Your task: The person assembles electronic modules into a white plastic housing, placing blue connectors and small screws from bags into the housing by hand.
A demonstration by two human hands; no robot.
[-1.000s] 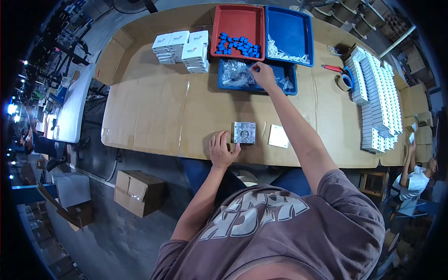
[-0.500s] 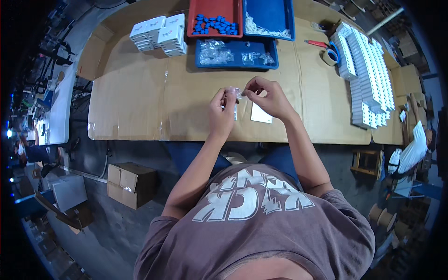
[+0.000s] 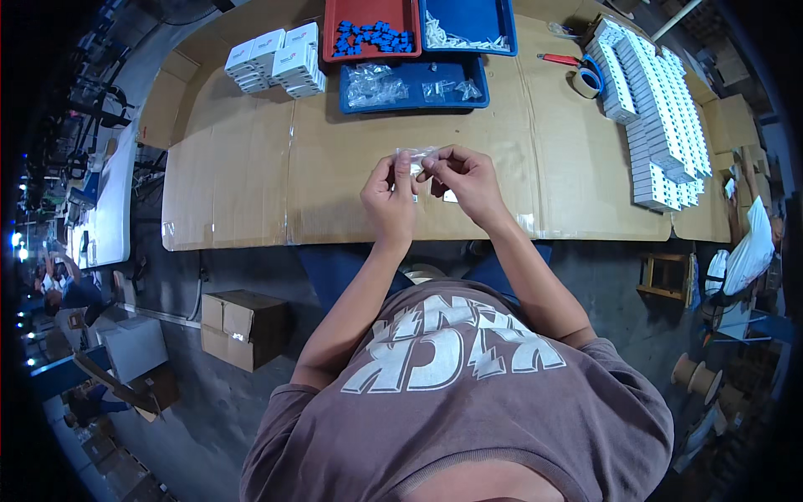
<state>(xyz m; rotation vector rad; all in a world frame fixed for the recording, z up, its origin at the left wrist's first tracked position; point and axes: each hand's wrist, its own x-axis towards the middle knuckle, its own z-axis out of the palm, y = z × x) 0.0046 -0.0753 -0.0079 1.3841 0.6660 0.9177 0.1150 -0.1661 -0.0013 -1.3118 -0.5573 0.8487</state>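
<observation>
A small clear plastic bag [image 3: 417, 153] is held between my two hands over the near middle of the table. My left hand [image 3: 390, 196] pinches it with the thumb up along its left side. At its right side, my right hand [image 3: 470, 182] is closed, thumb and forefinger pressed together on the bag's edge. Whatever lies inside the bag is too small to make out. Beneath my right hand a bit of a flat white piece [image 3: 450, 197] shows on the cardboard, mostly covered by the fingers.
Beyond my hands stand a blue tray [image 3: 410, 107] of clear bags, a red tray [image 3: 339, 17] of blue parts and another blue tray [image 3: 468, 21] of white parts. White boxes [image 3: 297, 60] are stacked left, more boxes [image 3: 657, 125] right, beside blue tape [image 3: 588, 81] and a red-handled tool [image 3: 559, 59].
My right hand has come in closer to my left and covers most of the white piece. The clear bag now shows wider above my fingers. The whole view has shifted slightly.
</observation>
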